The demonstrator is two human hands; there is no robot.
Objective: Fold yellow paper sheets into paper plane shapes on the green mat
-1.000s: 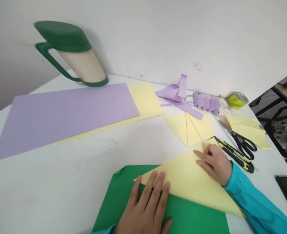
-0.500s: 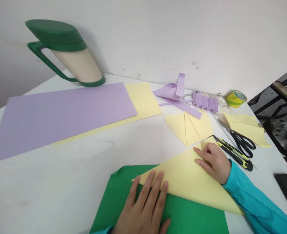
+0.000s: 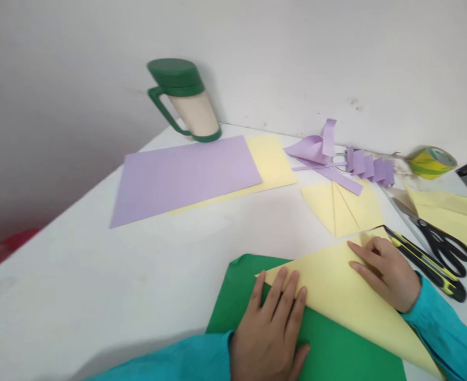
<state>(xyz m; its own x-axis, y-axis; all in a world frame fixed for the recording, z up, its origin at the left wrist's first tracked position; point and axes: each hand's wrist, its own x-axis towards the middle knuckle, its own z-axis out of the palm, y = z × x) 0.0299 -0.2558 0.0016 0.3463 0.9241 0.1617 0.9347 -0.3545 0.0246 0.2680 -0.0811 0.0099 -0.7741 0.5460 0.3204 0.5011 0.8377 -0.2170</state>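
Observation:
A sheet of pale yellow paper (image 3: 332, 283), folded to a long point, lies partly over a green sheet (image 3: 336, 344). Flat across the pointed left end of the yellow paper rests my left hand (image 3: 271, 328), its fingers spread and the thumb over the green sheet. My right hand (image 3: 390, 275) touches the upper right part of the same paper, with two digits stretched out and apart and the others curled under. Just beyond it lies another yellow piece (image 3: 332, 211) with crease lines. A yellow-and-black utility knife (image 3: 427, 262) is beside my right hand.
Black-handled scissors (image 3: 441, 241) and a tape roll (image 3: 432, 162) are at the right. Purple paper strips (image 3: 312, 150) and a pleated purple strip (image 3: 370, 166) lie by the wall. A purple sheet (image 3: 185, 180) overlaps a yellow one near the green-lidded jug (image 3: 195, 108).
The view has turned to the left, so everything appears farther right, and something red shows at the left edge. Both hands stay at about the same spots on the yellow paper.

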